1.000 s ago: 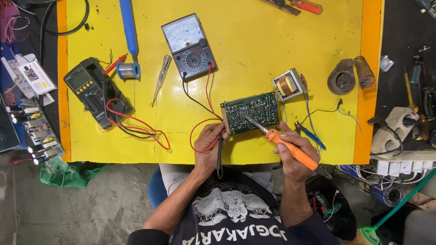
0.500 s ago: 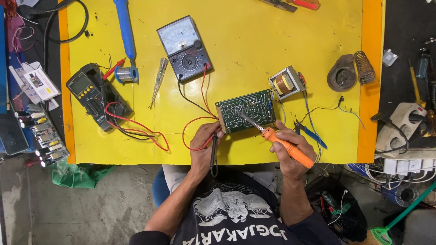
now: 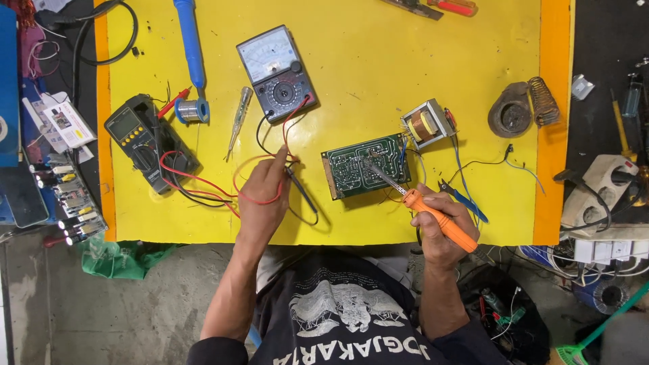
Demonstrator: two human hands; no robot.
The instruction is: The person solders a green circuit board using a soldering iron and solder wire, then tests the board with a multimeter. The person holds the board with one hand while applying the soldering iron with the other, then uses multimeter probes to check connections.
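1. a yellow table (image 3: 405,101) with orange edges fills the view, a person seated at its near side.
2. a grey analog meter (image 3: 276,72) lies at the far middle, red and black leads trailing toward the person.
3. a green circuit board (image 3: 365,165) lies flat at the centre – a small transformer (image 3: 426,125) just beyond it.
4. the right hand (image 3: 439,226) is closed around an orange-handled soldering iron (image 3: 416,199), tip on the board.
5. the left hand (image 3: 263,196), left of the board, pinches a black probe (image 3: 301,189).

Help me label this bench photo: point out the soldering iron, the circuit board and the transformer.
soldering iron (image 3: 443,223), head view, orange handle.
circuit board (image 3: 351,172), head view, green face left of the tip.
transformer (image 3: 424,125), head view, copper winding.
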